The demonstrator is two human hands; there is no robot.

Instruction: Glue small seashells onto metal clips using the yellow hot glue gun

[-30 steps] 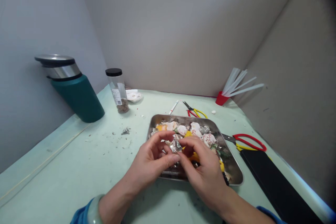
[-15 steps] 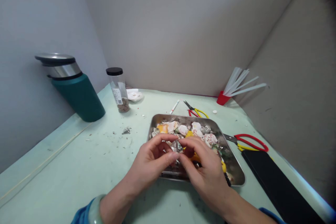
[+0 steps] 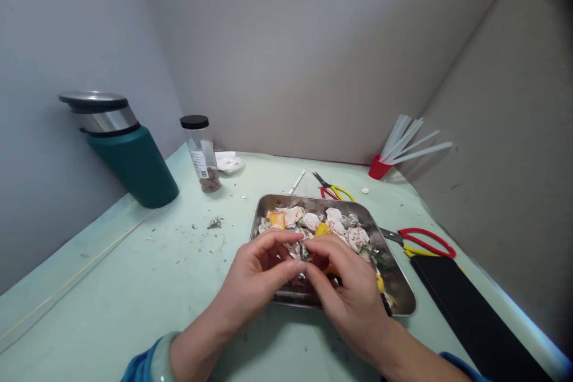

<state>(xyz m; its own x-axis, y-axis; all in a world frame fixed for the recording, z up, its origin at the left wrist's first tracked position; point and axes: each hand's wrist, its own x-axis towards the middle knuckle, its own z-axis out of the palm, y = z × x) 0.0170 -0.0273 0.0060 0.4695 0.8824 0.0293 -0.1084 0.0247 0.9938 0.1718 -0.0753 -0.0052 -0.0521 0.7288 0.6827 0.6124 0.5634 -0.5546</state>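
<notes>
Two pairs of scissors (image 3: 330,187), one jar (image 3: 209,181), one bottle (image 3: 134,170) and one red cup (image 3: 379,168) are on the desk (image 3: 111,310), around one metal tray (image 3: 405,295). Its shells (image 3: 312,222) overlap too much to count. Above it, the left hand (image 3: 256,270) and right hand (image 3: 353,286) hold one small silvery piece (image 3: 298,250), fingers (image 3: 286,273) narrowly pinched. The jar's label (image 3: 199,162) is too small to read.

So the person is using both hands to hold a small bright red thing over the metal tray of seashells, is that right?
Not quite: the small thing is shiny and silvery, not bright red, as the head camera's view shows. The left hand and right hand do hold it together, over the metal tray of seashells.
</notes>
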